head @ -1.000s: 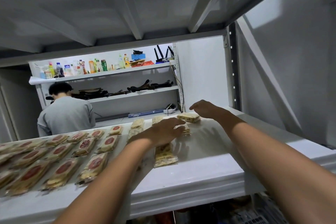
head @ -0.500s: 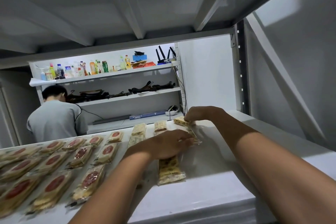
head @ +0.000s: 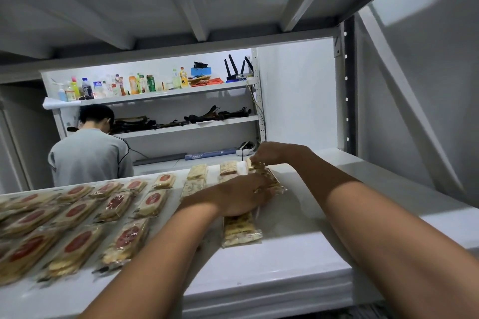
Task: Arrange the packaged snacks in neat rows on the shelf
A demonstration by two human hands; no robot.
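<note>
At least twelve red-label cracker packets (head: 77,241), about six plain cracker packets (head: 242,230), two hands, left hand (head: 241,195), right hand (head: 269,154), one person in grey (head: 88,155)

Right hand (head: 269,154), earlier flat, now pinches rear packet (head: 271,178).

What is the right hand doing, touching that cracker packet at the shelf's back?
Touching: in the head view the right hand pinches the far end of the cracker packet.
</note>
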